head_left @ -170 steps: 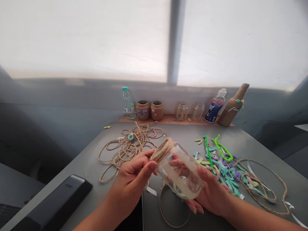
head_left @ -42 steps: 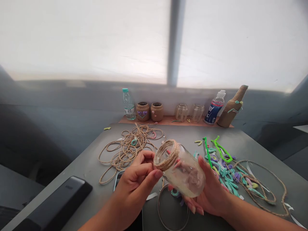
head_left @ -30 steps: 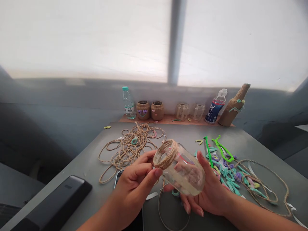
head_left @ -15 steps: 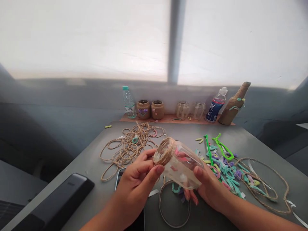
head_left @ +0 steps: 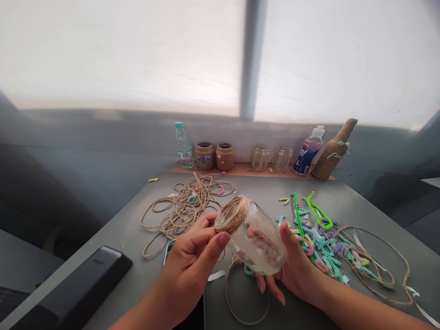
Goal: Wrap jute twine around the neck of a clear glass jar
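Note:
A clear glass jar [head_left: 263, 243] lies tilted between my hands, its mouth facing up to the left. Jute twine [head_left: 240, 213] is wound in several turns around its neck. My left hand [head_left: 197, 250] is closed at the neck, thumb and fingers pinching the twine against the rim. Against the base rests my right hand [head_left: 295, 266], its thumb up on the right side and its fingers underneath, partly hidden by the jar. Below the jar, a thin metal ring [head_left: 248, 323] lies on the table.
Loose jute twine [head_left: 185, 206] lies behind my left hand. Colourful pipe-cleaner pieces [head_left: 326, 247] are heaped at right. A black case-like object [head_left: 82, 284] sits at left. Twine-wrapped jars [head_left: 205, 160], glass jars [head_left: 260, 158], plastic bottles [head_left: 305, 153] and a wrapped bottle [head_left: 330, 158] line the back.
The jar has turned a little in my hands, and its base has dropped slightly. My left hand has shifted slightly left with the neck. Both hands stay on the jar.

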A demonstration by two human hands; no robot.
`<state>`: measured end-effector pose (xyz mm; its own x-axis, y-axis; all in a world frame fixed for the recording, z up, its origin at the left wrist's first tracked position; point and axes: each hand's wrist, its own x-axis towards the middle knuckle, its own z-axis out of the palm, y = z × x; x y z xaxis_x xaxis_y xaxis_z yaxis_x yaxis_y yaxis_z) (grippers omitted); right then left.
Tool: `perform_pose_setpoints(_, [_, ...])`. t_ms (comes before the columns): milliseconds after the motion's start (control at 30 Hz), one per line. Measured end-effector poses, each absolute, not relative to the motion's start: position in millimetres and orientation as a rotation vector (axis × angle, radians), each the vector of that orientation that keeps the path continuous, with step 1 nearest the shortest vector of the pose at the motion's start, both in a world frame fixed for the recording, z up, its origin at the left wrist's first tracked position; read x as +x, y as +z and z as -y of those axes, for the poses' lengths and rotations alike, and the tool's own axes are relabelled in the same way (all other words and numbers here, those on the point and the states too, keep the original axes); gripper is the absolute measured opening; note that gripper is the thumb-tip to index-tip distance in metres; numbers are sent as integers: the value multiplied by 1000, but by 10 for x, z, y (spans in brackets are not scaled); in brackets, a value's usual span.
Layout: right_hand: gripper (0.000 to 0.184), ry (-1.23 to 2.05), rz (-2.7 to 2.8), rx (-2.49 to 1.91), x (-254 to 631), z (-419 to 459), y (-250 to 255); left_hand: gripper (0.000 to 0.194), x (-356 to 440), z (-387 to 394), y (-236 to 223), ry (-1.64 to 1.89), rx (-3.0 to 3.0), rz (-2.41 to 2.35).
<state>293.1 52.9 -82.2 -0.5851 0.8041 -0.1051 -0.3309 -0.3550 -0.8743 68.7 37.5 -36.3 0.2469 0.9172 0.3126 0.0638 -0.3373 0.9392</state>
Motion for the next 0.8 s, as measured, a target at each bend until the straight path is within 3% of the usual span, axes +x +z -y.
perform_pose_setpoints(133, [65,1711,1328,-789,2891,-456,-755,37,703,-363,-345,1220,1659,-957])
perform_pose_setpoints(267, [71,1526,1459,-783,2861,-401,-635,34,715,-345,-321,1209,1702,-995])
perform_pose_setpoints(433, [62,1568,1391,-779,2885,-425,-650,38,712,-360,-290,1199,1703,-952])
perform_pose_setpoints(800, [74,1797,1289,-763,2934,-449,-735,40,696,-379,-329,1222,1645,-898])
